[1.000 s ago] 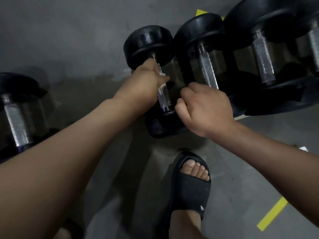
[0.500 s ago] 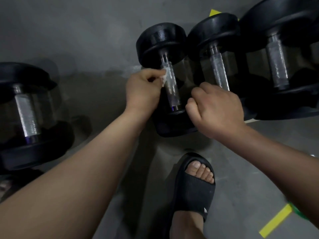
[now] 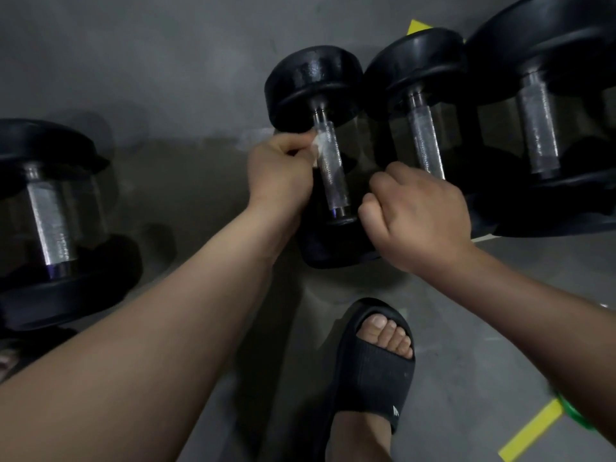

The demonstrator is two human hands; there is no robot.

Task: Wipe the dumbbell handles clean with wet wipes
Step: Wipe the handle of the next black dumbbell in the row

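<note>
Left hand (image 3: 280, 175) has come off the handle (image 3: 333, 175), now pinching the wipe (image 3: 318, 145) against its side to scrub; right hand (image 3: 416, 221), fisted, seemingly steadies the dumbbell (image 3: 315, 78).

The single head-worn wide-angle view looks steeply down from close above the dumbbell (image 3: 330, 168) and floor (image 3: 466, 315).

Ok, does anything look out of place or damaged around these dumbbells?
Nothing stands out. The dumbbells lie side by side, none visibly damaged, and the left hand holds the wet wipe against a handle. A green thing at the right edge is too cut off to identify.
</note>
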